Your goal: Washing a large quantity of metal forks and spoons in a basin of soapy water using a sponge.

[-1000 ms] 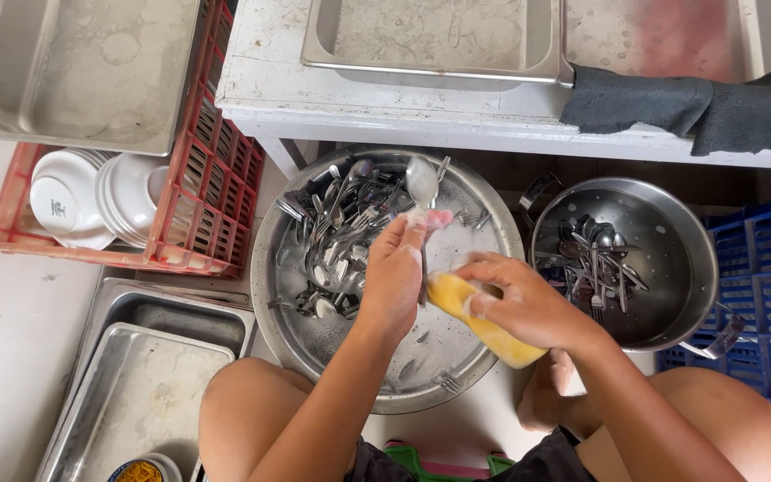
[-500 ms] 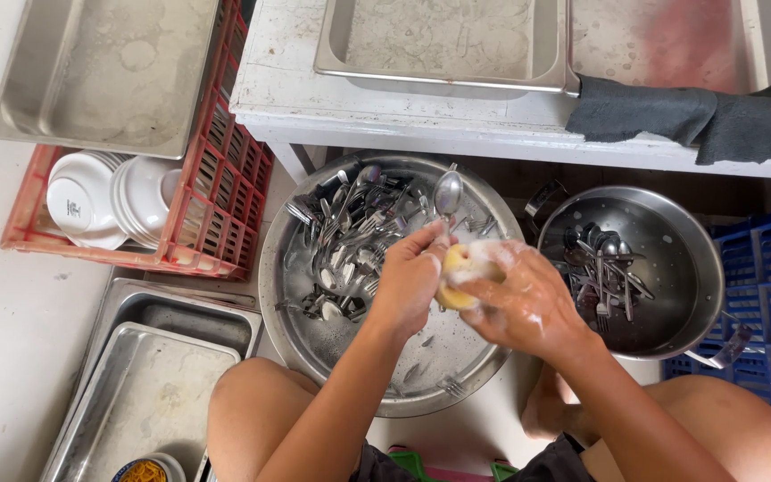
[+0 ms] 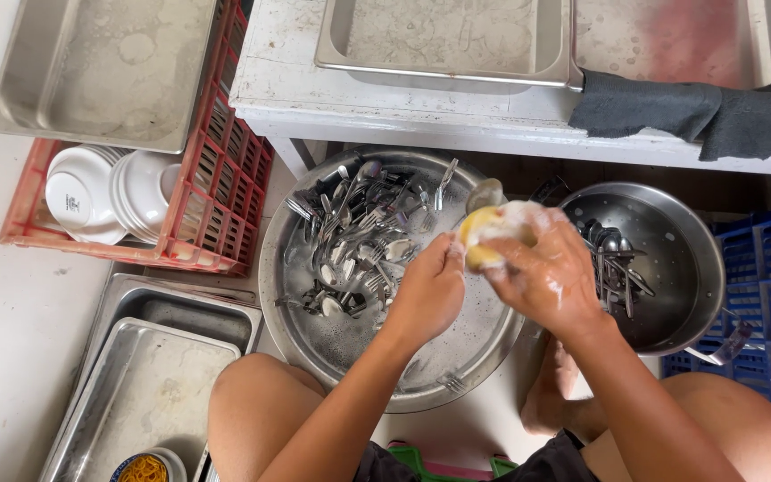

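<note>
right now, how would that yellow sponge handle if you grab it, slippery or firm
Probably slippery: the yellow sponge and the right hand around it are coated in white suds. Likely soft and squashy, since it bulges between the fingers. Probably heavier than dry, being soaked.

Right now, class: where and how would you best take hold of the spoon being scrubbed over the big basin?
Grip the spoon low on its handle, from the left, as the left hand does; the bowl points up and the right hand's yellow sponge wraps the middle.

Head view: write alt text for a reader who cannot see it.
Seen from above, a soapy right hand scrubs a spoon with a yellow sponge while the left hand holds it, over a big metal basin of cutlery.
</note>
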